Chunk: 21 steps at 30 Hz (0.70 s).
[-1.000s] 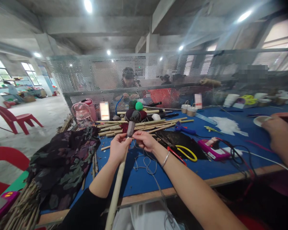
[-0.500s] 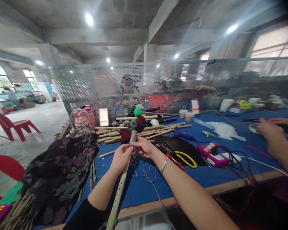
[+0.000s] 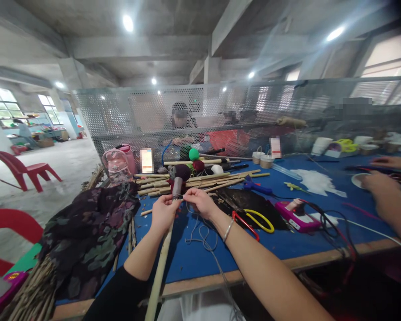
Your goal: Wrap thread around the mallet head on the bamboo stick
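Fingers of the left hand (image 3: pixel 163 214) are pinching a pale stick (image 3: pixel 161 266) just below its gray wrapping (image 3: pixel 177 186), while the right hand (image 3: pixel 200 203) is pinching thin gray cord (image 3: pixel 224 283). The stick is slanting over the blue table's (image 3: pixel 187 265) front edge.

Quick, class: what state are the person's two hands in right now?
Left hand: closed, holding the pale stick near its grey-wrapped end.
Right hand: pinched shut on the grey cord.

Red chair (image 3: pixel 30 169) on pale floor (image 3: pixel 73 160).
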### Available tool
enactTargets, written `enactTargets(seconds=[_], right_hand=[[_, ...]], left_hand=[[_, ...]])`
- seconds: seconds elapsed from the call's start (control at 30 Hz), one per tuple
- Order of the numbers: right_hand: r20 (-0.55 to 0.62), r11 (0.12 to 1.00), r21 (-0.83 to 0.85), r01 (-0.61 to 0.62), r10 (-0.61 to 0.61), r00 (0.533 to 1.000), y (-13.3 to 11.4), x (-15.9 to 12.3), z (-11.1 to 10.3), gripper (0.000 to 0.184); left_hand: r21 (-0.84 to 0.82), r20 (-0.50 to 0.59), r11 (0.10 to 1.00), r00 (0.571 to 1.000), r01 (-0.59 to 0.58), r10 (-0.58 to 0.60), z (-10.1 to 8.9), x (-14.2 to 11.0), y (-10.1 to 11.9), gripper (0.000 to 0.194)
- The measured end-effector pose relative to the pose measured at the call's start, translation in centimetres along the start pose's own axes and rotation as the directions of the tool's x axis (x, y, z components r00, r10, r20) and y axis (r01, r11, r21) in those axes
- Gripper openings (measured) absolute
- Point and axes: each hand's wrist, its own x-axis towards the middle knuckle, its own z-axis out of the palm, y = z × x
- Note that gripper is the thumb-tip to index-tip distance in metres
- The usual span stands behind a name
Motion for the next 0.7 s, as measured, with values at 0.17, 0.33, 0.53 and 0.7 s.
enactTargets(seconds=[0.17,0.33,0.53,0.7], right_hand=[[-0.005,0.999,0.036,0.004,-0.004,1.0,0.1,0.2,0.2,0.029],[0.025,0.997,0.079,-0.02,0.018,1.0,0.5,0.7,0.3,0.031],[0.202,0.977,0.202,-0.074,0.033,0.979,0.5,0.9,-0.2,0.033],[0.249,0.968,0.22,-0.124,0.067,0.966,0.6,0.8,-0.8,0.031]], left_hand=[[-0.151,0.062,0.986,0.996,0.074,-0.065,0.0,0.1,0.5,0.022],[-0.258,0.158,0.954,0.98,0.156,-0.118,-0.3,0.3,0.8,0.013],[-0.255,0.261,0.913,0.932,0.319,-0.252,0.0,0.1,0.2,0.017],[-0.26,0.337,0.896,0.903,0.361,-0.266,0.8,-0.7,-0.3,0.024]])
